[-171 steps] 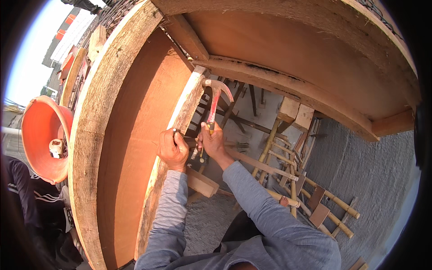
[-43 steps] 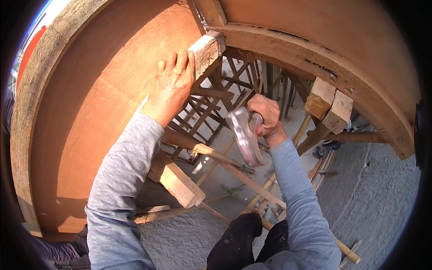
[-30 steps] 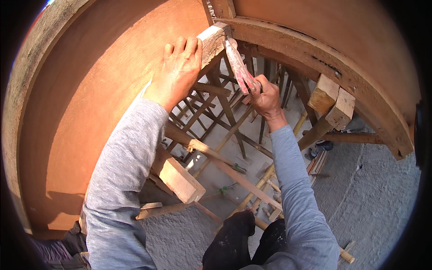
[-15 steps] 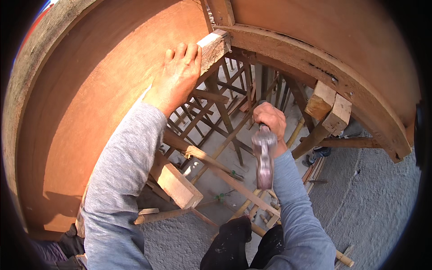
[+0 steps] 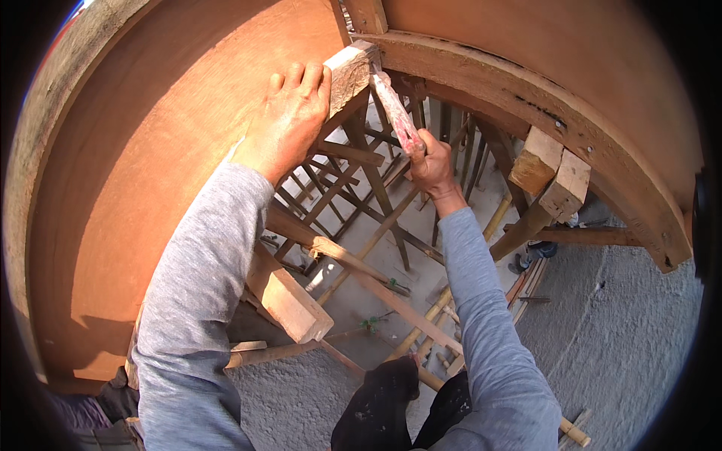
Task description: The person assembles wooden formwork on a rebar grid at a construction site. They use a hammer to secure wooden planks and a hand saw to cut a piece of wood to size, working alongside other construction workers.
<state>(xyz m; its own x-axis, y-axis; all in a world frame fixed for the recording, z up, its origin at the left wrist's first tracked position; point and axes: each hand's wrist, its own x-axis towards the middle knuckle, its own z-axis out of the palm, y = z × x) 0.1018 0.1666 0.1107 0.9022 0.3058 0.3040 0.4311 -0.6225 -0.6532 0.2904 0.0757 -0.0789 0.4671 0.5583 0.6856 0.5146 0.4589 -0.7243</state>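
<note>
My left hand (image 5: 286, 120) lies across the top of a wooden beam (image 5: 350, 71), fingers curled over it close to its sawn end. The beam runs along the edge of an orange-brown plywood panel (image 5: 173, 150), and much of it is hidden under my hand and sleeve. My right hand (image 5: 432, 162) is closed around the handle of a hammer (image 5: 396, 113). The hammer's head reaches the end face of that beam, by the corner where it meets a curved timber rib (image 5: 481, 68); whether it touches there I cannot tell.
Below the opening stand several wooden props and braces (image 5: 376, 188). A thick square timber (image 5: 286, 293) sticks out toward me. Two sawn timber ends (image 5: 553, 173) jut out under the rib at right. Rough grey concrete (image 5: 617, 316) lies at lower right, with bamboo poles (image 5: 432, 379) near my legs.
My right hand has swung the hammer up and away from above my forearm to the beam's end. My left hand keeps its place on the beam.
</note>
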